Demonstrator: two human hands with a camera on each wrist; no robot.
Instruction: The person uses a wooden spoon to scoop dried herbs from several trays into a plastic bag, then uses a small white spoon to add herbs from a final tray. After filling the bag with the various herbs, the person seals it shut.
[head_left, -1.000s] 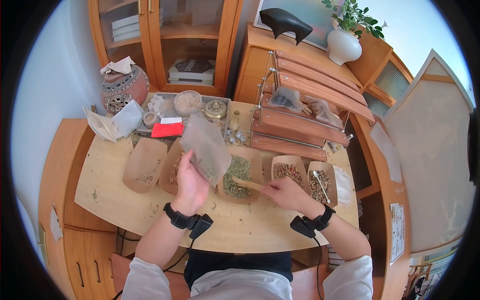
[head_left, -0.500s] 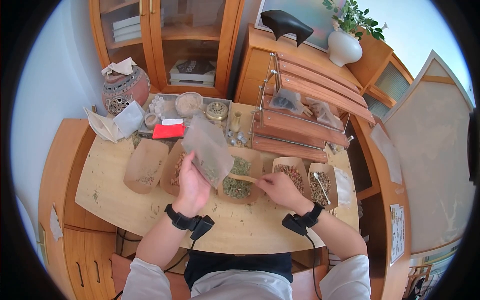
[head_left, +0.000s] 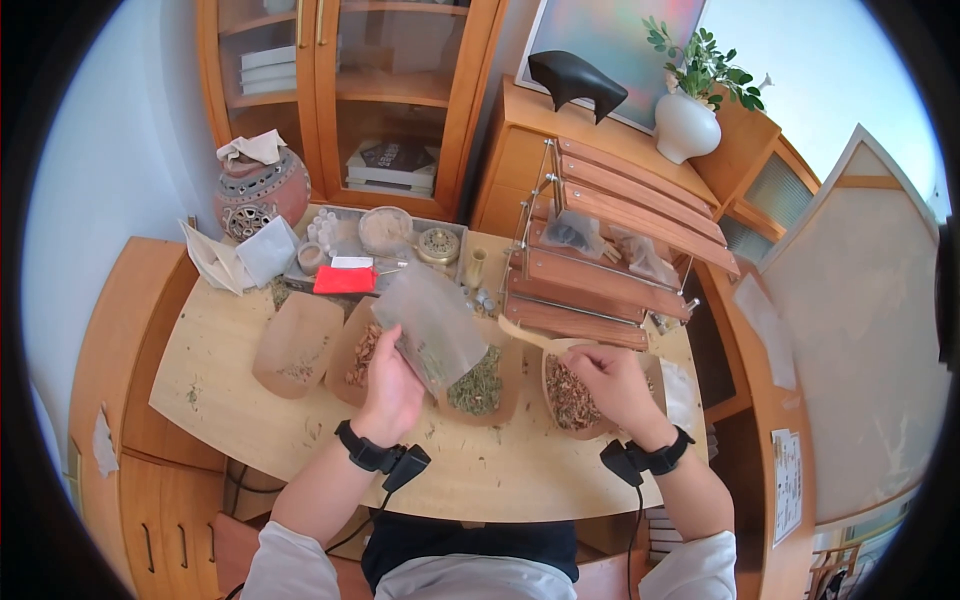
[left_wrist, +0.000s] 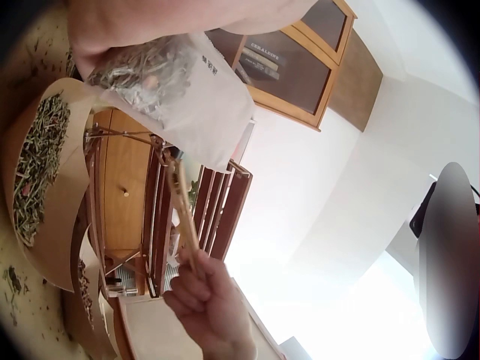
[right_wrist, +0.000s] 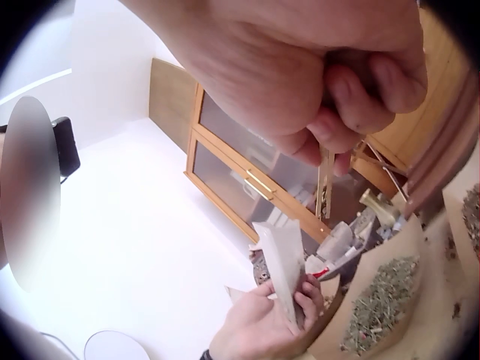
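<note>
My left hand point(head_left: 393, 388) holds a translucent pouch point(head_left: 430, 325) tilted over the paper trays; in the left wrist view dried herbs show inside the pouch point(left_wrist: 202, 97). My right hand point(head_left: 622, 388) pinches the handle of a wooden scoop point(head_left: 525, 334), raised above the trays. Bits of material lie on the scoop point(left_wrist: 180, 196) in the left wrist view. Below, between the hands, is a tray of green herbs point(head_left: 476, 385). Under the right hand stands a tray of reddish-brown pieces point(head_left: 572, 400). The right wrist view shows the left hand point(right_wrist: 262, 326) gripping the pouch from the side.
A nearly bare paper tray point(head_left: 290, 345) and one of brown pieces point(head_left: 362, 352) stand at the left. Behind them are a red packet point(head_left: 344, 280), a grey box of jars and a brass burner point(head_left: 438, 245). A wooden slatted rack point(head_left: 590, 265) stands at the back right.
My right hand has lifted the scoop out of the green herbs, up and to the right. The left hand still holds the pouch near the same place. The head view has tilted slightly upward.
</note>
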